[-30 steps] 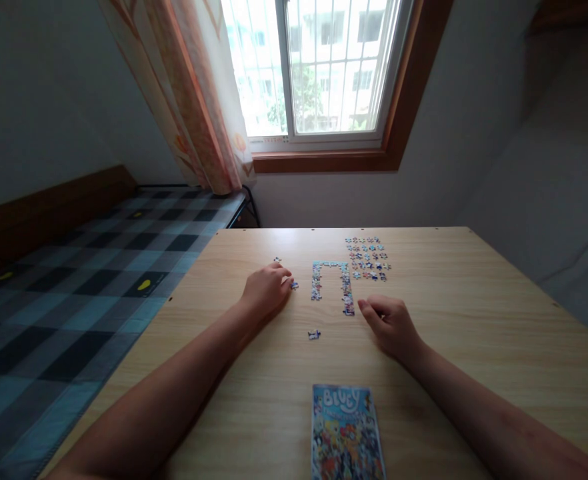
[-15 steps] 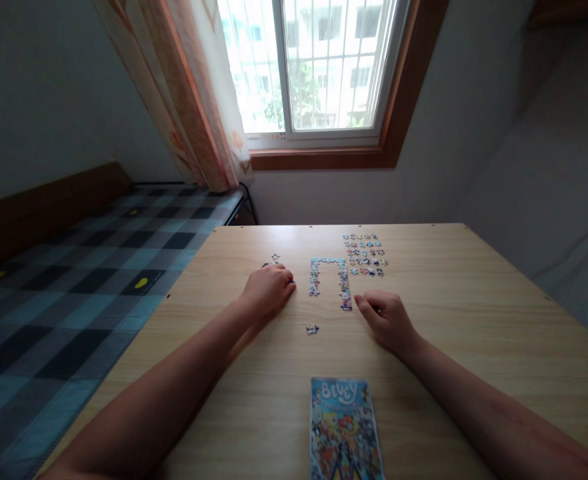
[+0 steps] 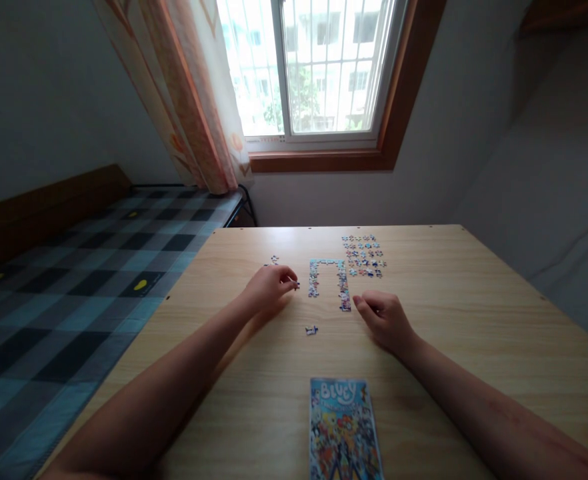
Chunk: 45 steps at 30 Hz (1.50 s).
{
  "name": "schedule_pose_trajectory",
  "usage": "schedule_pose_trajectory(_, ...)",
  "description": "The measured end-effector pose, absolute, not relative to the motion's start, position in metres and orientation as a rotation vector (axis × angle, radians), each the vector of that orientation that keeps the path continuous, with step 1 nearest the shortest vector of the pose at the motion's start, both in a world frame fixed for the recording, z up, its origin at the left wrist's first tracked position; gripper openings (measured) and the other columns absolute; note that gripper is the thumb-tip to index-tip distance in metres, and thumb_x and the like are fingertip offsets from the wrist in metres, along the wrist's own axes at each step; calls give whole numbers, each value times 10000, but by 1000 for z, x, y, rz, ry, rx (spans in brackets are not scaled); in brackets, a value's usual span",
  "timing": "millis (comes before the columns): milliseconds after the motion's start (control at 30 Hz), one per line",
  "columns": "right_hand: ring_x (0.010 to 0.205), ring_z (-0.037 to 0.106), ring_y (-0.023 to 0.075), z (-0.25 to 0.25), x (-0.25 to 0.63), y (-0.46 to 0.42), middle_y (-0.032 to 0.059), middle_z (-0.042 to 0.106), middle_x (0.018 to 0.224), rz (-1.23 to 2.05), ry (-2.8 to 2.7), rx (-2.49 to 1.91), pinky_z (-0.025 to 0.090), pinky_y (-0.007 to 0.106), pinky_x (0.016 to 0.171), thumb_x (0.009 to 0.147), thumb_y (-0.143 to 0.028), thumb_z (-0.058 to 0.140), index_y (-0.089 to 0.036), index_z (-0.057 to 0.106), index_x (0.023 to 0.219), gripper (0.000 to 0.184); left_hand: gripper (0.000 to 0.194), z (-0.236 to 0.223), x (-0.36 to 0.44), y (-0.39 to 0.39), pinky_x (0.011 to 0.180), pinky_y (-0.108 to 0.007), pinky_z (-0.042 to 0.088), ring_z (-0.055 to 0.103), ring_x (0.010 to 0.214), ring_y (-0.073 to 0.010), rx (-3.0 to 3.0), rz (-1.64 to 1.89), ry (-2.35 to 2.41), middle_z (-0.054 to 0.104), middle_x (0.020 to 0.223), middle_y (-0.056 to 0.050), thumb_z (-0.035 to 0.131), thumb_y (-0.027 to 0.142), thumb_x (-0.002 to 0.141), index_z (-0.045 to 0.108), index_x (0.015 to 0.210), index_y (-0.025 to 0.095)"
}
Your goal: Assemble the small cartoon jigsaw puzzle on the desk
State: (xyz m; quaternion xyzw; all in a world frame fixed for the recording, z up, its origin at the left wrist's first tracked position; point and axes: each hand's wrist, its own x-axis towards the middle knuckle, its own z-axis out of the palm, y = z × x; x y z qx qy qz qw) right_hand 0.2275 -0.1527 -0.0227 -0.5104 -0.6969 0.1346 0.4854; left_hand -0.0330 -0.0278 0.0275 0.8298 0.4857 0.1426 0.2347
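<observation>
My left hand [image 3: 273, 283] is raised a little over the table, left of the puzzle frame, its thumb and fingers pinching a small puzzle piece [image 3: 297, 285]. The partly joined puzzle [image 3: 345, 283] forms a border with a top row and two sides, the right side longer. Beside that right side rests my right hand [image 3: 383, 315], curled into a loose fist with nothing visible in it. A small joined pair of pieces [image 3: 311, 330] lies below the frame. Behind my left hand is a loose piece [image 3: 275, 258], with others partly hidden by the fingers.
Loose puzzle pieces [image 3: 365, 254] lie in rows at the back right of the wooden table [image 3: 254, 413]. A colourful box or picture card marked Bluey [image 3: 345, 427] lies near the front. A bed with a checked cover [image 3: 99, 280] stands at the left, and a window is ahead.
My left hand has lifted and turned slightly, and the puzzle piece in its fingertips now shows. My right hand stays in place. The view has shifted slightly.
</observation>
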Motion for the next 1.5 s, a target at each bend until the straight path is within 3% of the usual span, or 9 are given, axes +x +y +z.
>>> schedule_pose_trajectory(300, 514, 322, 113, -20, 226, -153, -41, 322, 528, 333, -1702, -1248, 250, 295, 539, 1006, -386, 480, -218, 294, 571, 502, 228, 16, -13, -56, 722, -287, 523, 705, 731, -169, 2158, 433, 1171, 786, 821, -2, 680, 220, 814, 738, 1034, 224)
schedule_pose_trajectory(533, 514, 316, 109, -19, 226, -153, -45, 305, 529, 329, -1705, -1239, 242, 295, 539, 1004, -380, 487, -217, 280, 574, 504, 160, 21, -11, -61, 748, -287, 509, 691, 766, -170, 2387, 433, 1186, 784, 868, -9, 651, 197, 842, 776, 931, 243)
schedule_pose_trajectory(800, 519, 298, 121, -12, 233, -159, -37, 282, 523, 332, -1688, -1273, 227, 315, 547, 986, -428, 507, -230, 279, 547, 533, 263, 10, -6, -61, 802, -308, 506, 674, 797, -163, 2427, 448, 1189, 783, 929, -27, 635, 267, 865, 786, 1080, 247)
schedule_pose_trajectory(1500, 502, 299, 120, -13, 235, -159, -32, 313, 505, 339, -1696, -1281, 228, 319, 545, 984, -437, 524, -231, 330, 522, 542, 248, 16, -4, -61, 792, -308, 481, 630, 806, -170, 2604, 321, 1147, 757, 973, -47, 616, 264, 853, 784, 1031, 222)
